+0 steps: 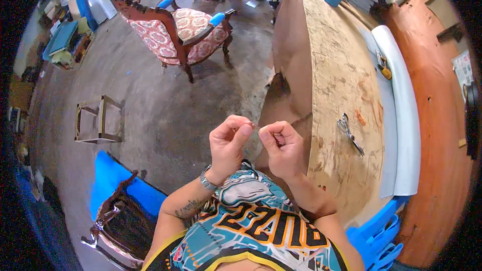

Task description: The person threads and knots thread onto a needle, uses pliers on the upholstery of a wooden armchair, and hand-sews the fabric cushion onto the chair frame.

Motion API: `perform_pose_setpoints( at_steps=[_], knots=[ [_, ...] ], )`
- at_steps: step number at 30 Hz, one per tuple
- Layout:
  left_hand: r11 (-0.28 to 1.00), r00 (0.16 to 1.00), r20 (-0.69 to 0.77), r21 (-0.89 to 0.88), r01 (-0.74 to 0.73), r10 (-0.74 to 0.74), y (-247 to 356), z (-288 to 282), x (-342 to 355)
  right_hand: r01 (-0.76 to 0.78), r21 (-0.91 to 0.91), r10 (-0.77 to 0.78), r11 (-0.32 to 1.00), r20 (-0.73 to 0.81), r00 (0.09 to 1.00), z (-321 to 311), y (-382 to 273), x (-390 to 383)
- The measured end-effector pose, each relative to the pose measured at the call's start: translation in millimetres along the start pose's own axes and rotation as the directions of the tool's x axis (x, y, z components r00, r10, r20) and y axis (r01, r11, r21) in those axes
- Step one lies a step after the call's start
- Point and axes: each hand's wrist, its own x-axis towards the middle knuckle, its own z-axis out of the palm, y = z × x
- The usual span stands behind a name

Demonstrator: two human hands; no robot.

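Left hand [227, 141] and right hand [285, 151] pinch just apart, any held thing unclear

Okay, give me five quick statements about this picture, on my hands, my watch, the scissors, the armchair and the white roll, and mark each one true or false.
1. The left hand and right hand are spread wide open. False: both have thumb and fingers drawn together.
2. The scissors lie on the table. True.
3. The watch is on the right wrist. False: the watch is on the left wrist.
4. The armchair stands on the table. False: the armchair stands on the floor.
5. The white roll is to the right of the scissors. True.
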Motion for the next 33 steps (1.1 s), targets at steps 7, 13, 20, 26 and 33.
perform_pose_setpoints(
  at_steps=[7,13,20,26,33],
  knots=[
    [0.955,0.981,-0.039,-0.24,0.176,-0.19,-7,13,13,-0.012,0.029,0.013,1.0,-0.046,0.999,-15,14,-10],
    [0.952,0.967,-0.011,-0.178,0.247,-0.253,-13,26,19,0.138,-0.125,-0.145,0.982,-0.048,0.988,-33,22,-10],
    [0.929,0.915,0.24,-0.101,0.356,-0.325,-38,55,20,0.181,-0.138,-0.198,0.974,-0.121,0.973,-73,31,-13],
    [0.692,0.865,0.165,-0.538,0.481,-0.473,-44,52,35,0.093,-0.093,-0.099,0.991,-0.065,0.993,-108,54,-18],
    [0.915,0.943,-0.236,0.381,-0.133,0.236,68,-48,142,-0.07,-0.322,0.13,0.944,0.169,0.977,-258,19,6]
  ],
)
